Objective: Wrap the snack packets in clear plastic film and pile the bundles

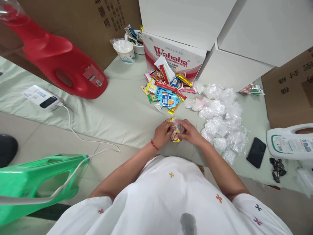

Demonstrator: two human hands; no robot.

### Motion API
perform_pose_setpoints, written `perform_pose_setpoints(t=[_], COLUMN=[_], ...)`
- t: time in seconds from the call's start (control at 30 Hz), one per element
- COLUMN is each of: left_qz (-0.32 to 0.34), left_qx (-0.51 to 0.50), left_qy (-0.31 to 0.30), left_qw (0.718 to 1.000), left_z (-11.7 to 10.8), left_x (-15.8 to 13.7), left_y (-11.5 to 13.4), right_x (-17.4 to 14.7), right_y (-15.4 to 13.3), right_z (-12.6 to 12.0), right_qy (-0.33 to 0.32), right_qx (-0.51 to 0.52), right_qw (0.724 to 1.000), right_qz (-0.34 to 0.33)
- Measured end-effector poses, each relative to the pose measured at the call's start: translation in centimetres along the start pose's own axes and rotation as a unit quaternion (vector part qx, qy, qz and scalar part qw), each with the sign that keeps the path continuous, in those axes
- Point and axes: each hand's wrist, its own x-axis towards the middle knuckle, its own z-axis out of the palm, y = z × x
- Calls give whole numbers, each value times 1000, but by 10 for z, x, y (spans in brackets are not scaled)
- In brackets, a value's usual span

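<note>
Close in front of my body, my left hand [162, 134] and my right hand [190, 132] pinch a small clear plastic bag [177, 130] from both sides. Yellow and brown snack wrappers show through its film; my fingers hide part of it. Just beyond my hands lies a loose heap of snack packets [167, 98] in blue, red, yellow and green wrappers. To the right of my right hand spreads a pile of crumpled clear plastic bags [215, 111], some with pale or coloured bits inside.
Behind the snacks stands a Wahaha carton [173, 54] beneath white boxes [181, 19]. A paper cup [124, 51] and red jug [66, 65] stand left. A phone [256, 152], keys [277, 169] and white bottle [290, 143] lie right. A cable [70, 122] hangs near a green stool [26, 176].
</note>
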Motion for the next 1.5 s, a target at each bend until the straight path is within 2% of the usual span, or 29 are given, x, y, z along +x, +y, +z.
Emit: perform_pose_setpoints(t=[0.1,0.17,0.3,0.37,0.47,0.57,0.63,0.67,0.73,0.8,0.87,0.93,1.03,1.1,1.17,1.27,1.33,1.37,1.43,1.47,1.5], left_qz=[14,4,-82,-117,-122,-127,-134,-124,-59,56,176,263,336,386,424,413,364,334,285,270,256], left_qx=[20,47,85,94,102,66,26,13,10,28,46,55,45,21,-5,-8,18,34,69,83,97], left_qy=[-20,-15,109,141,113,58,35,40,79,102,73,3,-86,-95,-78,-31,4,17,24,22,18], left_qw=[1000,999,987,979,981,988,990,991,995,993,981,963,937,917,902,910,931,942,956,959,962], left_z=[-2,-2,1,2,-2,-9,-13,-13,-12,-8,-2,6,18,24,25,17,6,1,-10,-15,-19], left_x=[3,3,1,3,9,15,15,13,7,-1,-7,-10,-12,-14,-18,-23,-26,-27,-29,-31,-34], left_y=[4,6,4,0,-3,5,17,24,37,46,49,49,49,53,58,57,47,39,22,14,7], right_x=[9,14,20,22,20,14,8,4,-4,-13,-22,-32,-46,-57,-69,-90,-105,-112,-122,-124,-123], right_y=[-5,-6,-5,-5,-6,-11,-15,-18,-24,-30,-35,-37,-36,-35,-36,-32,-19,-8,21,37,52], right_z=[3,4,7,9,14,19,22,23,23,20,15,12,11,10,3,-36,-85,-114,-178,-208,-234], right_qy=[30,26,35,41,50,118,163,171,165,164,168,171,186,219,270,374,477,539,670,710,730], right_qx=[-58,-68,-87,-93,-93,-103,-63,-8,164,349,470,512,506,502,491,427,341,286,161,118,91], right_qw=[997,996,995,995,994,984,972,967,944,893,841,818,814,807,801,805,799,784,721,689,668], right_qz=[-45,-59,-32,-11,17,90,157,190,234,232,208,198,217,223,211,173,133,109,69,79,116])
